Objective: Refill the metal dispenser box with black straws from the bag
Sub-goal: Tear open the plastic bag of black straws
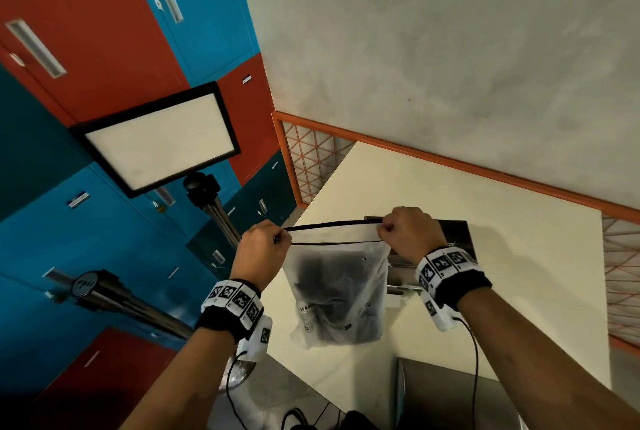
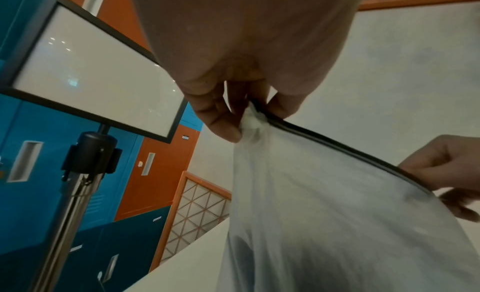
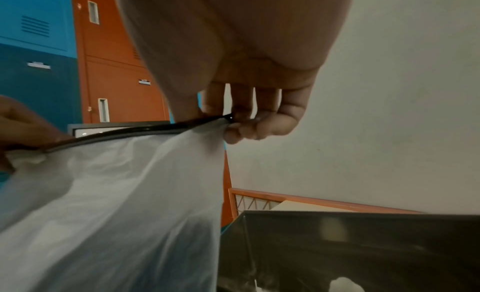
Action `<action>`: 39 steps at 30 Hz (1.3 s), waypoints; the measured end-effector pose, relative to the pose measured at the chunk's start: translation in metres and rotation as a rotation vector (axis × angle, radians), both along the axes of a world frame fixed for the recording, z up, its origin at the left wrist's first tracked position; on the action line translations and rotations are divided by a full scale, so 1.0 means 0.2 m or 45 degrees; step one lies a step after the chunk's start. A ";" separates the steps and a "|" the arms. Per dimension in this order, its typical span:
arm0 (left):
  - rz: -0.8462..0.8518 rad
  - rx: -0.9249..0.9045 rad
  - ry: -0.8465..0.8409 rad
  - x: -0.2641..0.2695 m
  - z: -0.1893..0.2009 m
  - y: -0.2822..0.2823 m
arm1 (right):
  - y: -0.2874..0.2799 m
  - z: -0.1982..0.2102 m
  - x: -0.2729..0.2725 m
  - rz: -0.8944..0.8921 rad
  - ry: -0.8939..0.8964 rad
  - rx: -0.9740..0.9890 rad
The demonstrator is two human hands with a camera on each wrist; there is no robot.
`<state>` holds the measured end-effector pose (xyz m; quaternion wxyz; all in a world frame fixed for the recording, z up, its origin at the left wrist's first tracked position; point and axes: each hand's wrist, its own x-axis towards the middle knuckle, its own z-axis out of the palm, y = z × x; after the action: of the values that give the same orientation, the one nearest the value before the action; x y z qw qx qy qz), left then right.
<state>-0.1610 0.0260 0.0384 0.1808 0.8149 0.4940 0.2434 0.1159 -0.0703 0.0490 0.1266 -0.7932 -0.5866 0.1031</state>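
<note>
A frosted plastic bag (image 1: 337,294) with a black zip strip along its top hangs in the air over the cream table (image 1: 519,273). Dark straws (image 1: 332,291) show dimly through it. My left hand (image 1: 266,246) pinches the bag's left top corner (image 2: 253,120). My right hand (image 1: 405,232) pinches the right top corner (image 3: 228,120). The zip strip (image 1: 332,224) looks slightly parted between my hands. The metal dispenser box (image 1: 453,239) stands behind the bag and under my right wrist; in the right wrist view its dark metal side (image 3: 363,251) fills the lower right.
A framed white sign (image 1: 159,138) on a metal stand (image 1: 214,208) is at the left, before red and blue lockers (image 1: 104,31). An orange lattice rail (image 1: 311,159) borders the table's far side. A grey metal surface (image 1: 450,395) lies near me.
</note>
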 end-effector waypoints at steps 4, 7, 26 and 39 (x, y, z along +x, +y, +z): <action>-0.001 0.053 -0.076 0.05 0.03 -0.02 | 0.00 0.04 -0.01 -0.061 0.313 0.085; 0.001 -0.004 -0.181 0.07 0.04 -0.06 | -0.01 0.02 -0.03 -0.109 0.803 0.160; 0.303 -1.331 -1.161 0.13 -0.09 -0.09 | -0.07 -0.32 -0.22 -1.018 2.124 -0.056; 0.163 -1.294 -0.611 0.11 -0.25 -0.13 | -0.12 -0.35 -0.30 -0.013 0.535 -0.075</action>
<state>-0.1393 -0.0009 -0.0119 0.6425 0.5156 0.5425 0.1641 0.0558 -0.0944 -0.0210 0.2234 -0.7607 -0.5400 0.2825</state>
